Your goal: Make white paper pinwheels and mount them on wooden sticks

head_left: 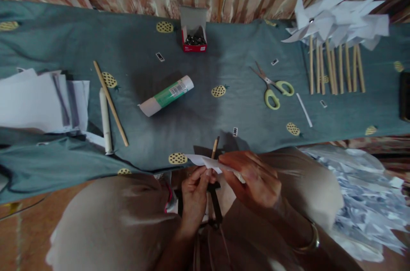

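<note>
Just off the table's near edge, over my lap, a white paper pinwheel [200, 160] is held between both hands. My left hand [194, 194] pinches its lower middle with thumb and fingers. Curled over its right side, my right hand [253, 177] is closed on the paper, and its palm hides part of it. A wooden stick [215, 148] pokes out beyond the paper toward the table; its other end is hidden. Whether a pin is between my fingers, I cannot tell.
On the green cloth [198, 125] are a glue stick [173, 95], an open box of metal pins [194, 42], scissors [272, 87] and a paper strip [304, 110]. Paper sheets [32, 100] and two sticks [110, 104] lie left; several finished pinwheels [336, 23] lie right. Cut paper [368, 202] fills the lower right.
</note>
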{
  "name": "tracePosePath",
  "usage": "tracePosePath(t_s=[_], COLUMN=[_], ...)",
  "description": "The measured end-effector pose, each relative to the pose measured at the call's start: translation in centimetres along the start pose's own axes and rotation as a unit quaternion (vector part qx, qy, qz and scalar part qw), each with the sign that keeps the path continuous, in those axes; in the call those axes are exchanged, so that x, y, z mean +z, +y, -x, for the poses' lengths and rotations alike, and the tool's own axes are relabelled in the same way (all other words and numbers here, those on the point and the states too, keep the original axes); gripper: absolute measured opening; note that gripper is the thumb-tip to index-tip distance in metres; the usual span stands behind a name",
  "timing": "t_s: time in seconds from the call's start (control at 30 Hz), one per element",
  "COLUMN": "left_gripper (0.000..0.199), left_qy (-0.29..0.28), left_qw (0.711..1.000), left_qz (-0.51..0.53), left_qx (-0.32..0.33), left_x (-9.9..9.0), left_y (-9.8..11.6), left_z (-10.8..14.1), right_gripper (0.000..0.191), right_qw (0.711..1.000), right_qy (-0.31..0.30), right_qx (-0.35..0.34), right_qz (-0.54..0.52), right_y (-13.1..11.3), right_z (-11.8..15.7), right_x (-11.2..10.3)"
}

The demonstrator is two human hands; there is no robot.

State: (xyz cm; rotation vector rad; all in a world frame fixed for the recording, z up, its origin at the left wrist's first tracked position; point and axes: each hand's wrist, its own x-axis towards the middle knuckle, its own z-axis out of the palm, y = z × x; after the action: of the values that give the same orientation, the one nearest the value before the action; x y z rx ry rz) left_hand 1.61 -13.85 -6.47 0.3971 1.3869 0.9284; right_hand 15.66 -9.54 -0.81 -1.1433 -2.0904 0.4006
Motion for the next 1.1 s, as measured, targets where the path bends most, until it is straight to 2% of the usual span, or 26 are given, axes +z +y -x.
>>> tracePosePath(t_s=[0.1, 0.23, 0.43, 0.63, 0.83, 1.1], left_gripper=[0.037, 0.031, 0.034, 0.044, 0.042, 0.046], left_qy=[-0.009, -0.013, -0.015, -0.041, -0.045, -0.019], left_qw=[1.000, 0.999, 0.998, 0.999, 0.999, 0.999], left_qz=[0.001, 0.023, 0.060, 0.026, 0.022, -0.023], left_qx=[0.017, 0.032, -0.019, -0.008, 0.006, 0.030], left_x=[0.0, 0.0, 0.1, -0.2, -0.2, -0.4], left_y=[0.0, 0.0, -0.1, -0.5, -0.7, -0.3], left_z=[0.1, 0.2, 0.3, 0.2, 0.3, -0.2], right_gripper=[0.045, 0.043, 0.038, 0.035, 0.036, 0.038], right_qw=[1.000, 1.000, 1.000, 1.000, 1.000, 1.000], right_qy=[0.002, 0.001, 0.006, 0.007, 0.015, 0.004], right_qx=[0.003, 0.010, 0.015, 0.015, 0.012, 0.002], right_qz=[-0.001, -0.002, 0.003, -0.002, 0.003, 0.011], right_y=[0.0, 0.1, 0.0, 0.0, 0.0, -0.2], right_z=[0.1, 0.1, -0.2, -0.3, -0.7, -1.1], right_x=[0.2, 0.3, 0.3, 0.4, 0.4, 0.0])
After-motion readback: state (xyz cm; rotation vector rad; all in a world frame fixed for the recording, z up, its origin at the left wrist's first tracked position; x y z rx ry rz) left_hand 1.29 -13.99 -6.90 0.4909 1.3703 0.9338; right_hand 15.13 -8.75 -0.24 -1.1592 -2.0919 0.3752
